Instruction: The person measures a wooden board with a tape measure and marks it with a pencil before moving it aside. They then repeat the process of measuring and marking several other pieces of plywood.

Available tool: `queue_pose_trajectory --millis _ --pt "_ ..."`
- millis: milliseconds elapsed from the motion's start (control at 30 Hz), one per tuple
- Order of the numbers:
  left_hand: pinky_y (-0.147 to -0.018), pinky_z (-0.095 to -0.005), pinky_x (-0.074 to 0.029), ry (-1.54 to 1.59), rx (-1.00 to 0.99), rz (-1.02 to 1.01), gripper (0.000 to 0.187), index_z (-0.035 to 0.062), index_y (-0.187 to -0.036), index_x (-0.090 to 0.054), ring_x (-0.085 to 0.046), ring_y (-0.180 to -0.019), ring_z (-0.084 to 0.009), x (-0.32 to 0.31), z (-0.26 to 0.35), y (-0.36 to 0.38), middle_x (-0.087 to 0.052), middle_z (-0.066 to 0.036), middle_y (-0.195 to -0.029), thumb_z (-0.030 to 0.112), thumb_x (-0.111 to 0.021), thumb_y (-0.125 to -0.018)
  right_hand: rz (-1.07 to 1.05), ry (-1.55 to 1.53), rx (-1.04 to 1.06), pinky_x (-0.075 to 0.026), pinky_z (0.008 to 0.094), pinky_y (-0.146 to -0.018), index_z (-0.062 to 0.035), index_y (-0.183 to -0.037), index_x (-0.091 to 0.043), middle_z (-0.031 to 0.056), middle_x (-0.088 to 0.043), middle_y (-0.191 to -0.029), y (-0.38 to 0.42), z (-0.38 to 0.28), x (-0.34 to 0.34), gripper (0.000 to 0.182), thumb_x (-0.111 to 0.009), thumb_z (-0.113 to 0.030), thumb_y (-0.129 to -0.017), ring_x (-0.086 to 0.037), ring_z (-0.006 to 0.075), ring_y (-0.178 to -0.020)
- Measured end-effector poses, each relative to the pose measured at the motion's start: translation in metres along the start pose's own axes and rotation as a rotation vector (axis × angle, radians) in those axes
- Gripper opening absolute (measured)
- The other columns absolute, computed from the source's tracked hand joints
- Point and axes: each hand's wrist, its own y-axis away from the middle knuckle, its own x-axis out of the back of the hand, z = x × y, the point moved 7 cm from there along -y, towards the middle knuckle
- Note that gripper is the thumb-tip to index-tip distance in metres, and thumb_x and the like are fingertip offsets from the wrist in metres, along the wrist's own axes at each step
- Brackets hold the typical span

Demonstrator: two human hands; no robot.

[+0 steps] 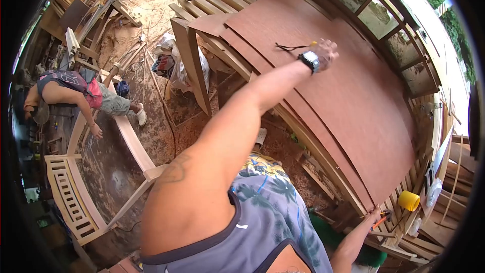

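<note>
My left hand (327,54), with a watch (309,60) on its wrist, reaches across a large reddish-brown plywood sheet (343,106). Its fingers look curled. A small yellow object (313,43) with a black strap (288,47) shows at the thumb side, mostly hidden. At the sheet's near right corner, my right hand (373,216) is closed beside the edge. An orange and black hand tool (381,221) shows at its fingers; the exact kind is too small to tell. Another sheet edge (303,108) sticks out from under the top sheet.
Wooden slats (214,0) support the sheets. A yellow roll (408,200) stands to the right. Mesh-covered wooden frames (384,17) line the far side. On the left, another person (76,88) bends over near a slatted wooden piece (70,197). Plastic bags (177,63) and sawdust cover the floor.
</note>
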Motion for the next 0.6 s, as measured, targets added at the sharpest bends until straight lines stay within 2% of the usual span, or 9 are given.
queue_pose_trajectory --millis 200,267,300,367,433,467,500,567,600 --pt "-0.109 -0.0506 -0.032 0.053 -0.054 -0.145 0.027 0.0153 -0.110 -0.067 -0.044 -0.128 -0.0294 -0.040 0.053 -0.018 -0.053 -0.012 -0.128 0.021 -0.049 -0.091 0.004 0.079 0.025 -0.021 0.0255 -0.039 -0.0147 -0.071 -0.058 -0.0058 -0.043 -0.056 0.027 -0.008 0.000 0.021 -0.067 -0.020 -0.090 -0.033 0.0074 -0.042" --pt "-0.110 -0.0531 -0.028 -0.077 -0.119 0.026 0.029 0.0124 -0.113 -0.066 -0.041 -0.131 -0.0314 -0.025 0.081 -0.012 -0.051 -0.014 -0.132 0.021 -0.051 -0.090 0.001 0.069 0.083 -0.021 0.0259 -0.036 -0.0121 -0.068 -0.054 -0.0031 -0.049 -0.056 0.013 -0.008 0.001 0.027 -0.069 -0.017 -0.089 -0.039 0.0085 -0.041" --pt "-0.110 -0.0578 -0.028 -0.019 -0.228 0.076 0.033 0.0089 -0.114 -0.065 -0.042 -0.130 -0.0354 -0.019 0.101 -0.007 -0.050 -0.018 -0.134 0.025 -0.054 -0.088 -0.098 0.105 0.065 -0.043 0.0284 -0.045 -0.0047 -0.087 -0.064 0.0065 -0.065 -0.078 0.002 -0.005 0.002 0.013 -0.065 -0.017 -0.091 -0.060 0.0160 -0.061" --pt "-0.107 -0.0589 -0.030 0.109 -0.232 -0.012 0.037 0.0081 -0.115 -0.064 -0.042 -0.131 -0.0378 -0.025 0.131 0.013 -0.051 -0.019 -0.134 0.026 -0.060 -0.084 -0.352 -0.109 0.028 -0.056 0.0300 -0.070 0.0002 -0.122 -0.060 0.0115 -0.067 -0.109 -0.062 0.027 -0.010 0.034 -0.060 -0.020 -0.094 -0.067 0.0243 -0.089" --pt "-0.104 -0.0629 -0.032 0.312 -0.315 -0.227 0.052 0.0074 -0.121 -0.060 -0.044 -0.129 -0.0437 -0.017 0.178 0.024 -0.052 -0.022 -0.135 0.030 -0.071 -0.076 -0.432 -0.057 -0.021 -0.042 0.0451 -0.105 0.0008 -0.142 -0.044 0.0155 -0.052 -0.139 -0.086 0.046 -0.005 0.056 -0.055 -0.031 -0.096 -0.046 0.0304 -0.131" --pt "-0.106 -0.0622 -0.032 0.297 -0.337 -0.238 0.055 0.0092 -0.122 -0.060 -0.046 -0.127 -0.0434 -0.011 0.195 0.028 -0.052 -0.021 -0.136 0.034 -0.072 -0.075 -0.245 -0.031 0.013 -0.037 0.0466 -0.108 -0.0009 -0.140 -0.047 0.0147 -0.053 -0.137 -0.047 0.038 -0.001 0.057 -0.057 -0.034 -0.095 -0.045 0.0286 -0.131" --pt "-0.106 -0.0612 -0.032 0.351 -0.308 -0.304 0.061 0.0107 -0.125 -0.057 -0.048 -0.126 -0.0428 0.000 0.209 0.027 -0.052 -0.020 -0.138 0.036 -0.075 -0.073 -0.399 -0.103 0.119 -0.040 0.0444 -0.103 -0.0019 -0.137 -0.051 0.0122 -0.057 -0.130 -0.098 0.063 -0.001 0.056 -0.062 -0.033 -0.092 -0.051 0.0260 -0.122" --pt "-0.106 -0.0524 -0.039 0.241 -0.243 -0.586 0.076 0.0124 -0.138 -0.047 -0.047 -0.127 -0.0406 0.013 0.242 0.017 -0.043 -0.018 -0.146 0.041 -0.077 -0.075 -0.147 -0.010 0.236 -0.044 0.0402 -0.098 -0.0025 -0.123 -0.063 0.0100 -0.061 -0.121 -0.022 0.028 -0.009 0.049 -0.072 -0.030 -0.083 -0.057 0.0255 -0.110" --pt "-0.107 -0.0496 -0.040 0.139 -0.260 -0.504 0.084 0.0137 -0.144 -0.041 -0.045 -0.130 -0.0387 0.007 0.255 0.014 -0.040 -0.017 -0.148 0.045 -0.078 -0.076 0.049 0.223 0.208 -0.045 0.0400 -0.097 -0.0026 -0.119 -0.066 0.0121 -0.063 -0.121 0.012 0.007 -0.002 0.053 -0.076 -0.035 -0.078 -0.059 0.0279 -0.110"
